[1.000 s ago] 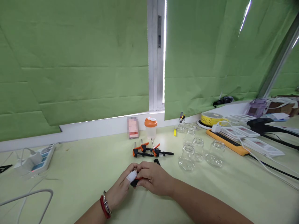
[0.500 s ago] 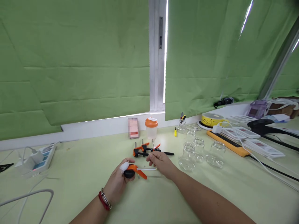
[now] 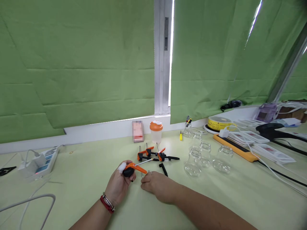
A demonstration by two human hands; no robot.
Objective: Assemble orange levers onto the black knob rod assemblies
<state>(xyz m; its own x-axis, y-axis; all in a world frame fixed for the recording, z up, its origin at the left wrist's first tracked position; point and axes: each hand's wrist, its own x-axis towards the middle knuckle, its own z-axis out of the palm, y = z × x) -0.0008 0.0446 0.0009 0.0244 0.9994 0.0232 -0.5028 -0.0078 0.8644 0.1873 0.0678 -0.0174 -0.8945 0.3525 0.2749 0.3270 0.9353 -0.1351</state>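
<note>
My left hand (image 3: 118, 185) is closed around an orange and black clamp part (image 3: 134, 167), whose thin metal rod points up and to the right. White wrapping covers the thumb. My right hand (image 3: 159, 185) is low on the table, right of the clamp part, its fingers drawn together by a small metal piece (image 3: 142, 175). What those fingers hold, if anything, is hidden. A black L-shaped bar (image 3: 163, 169) lies just beyond my right hand. Farther back lie several orange and black clamps (image 3: 151, 154) with upright metal rods.
Several clear glass jars (image 3: 193, 163) stand on the right. An orange-lidded cup (image 3: 156, 131) and a pink blurred box (image 3: 137, 131) stand by the wall. An orange power strip (image 3: 236, 147) lies right, a white one (image 3: 45, 163) left, both with cables.
My right hand has moved down toward me, and the black L-shaped bar now lies on the table. The clamp part in my left hand has tilted, its rod end rising.
</note>
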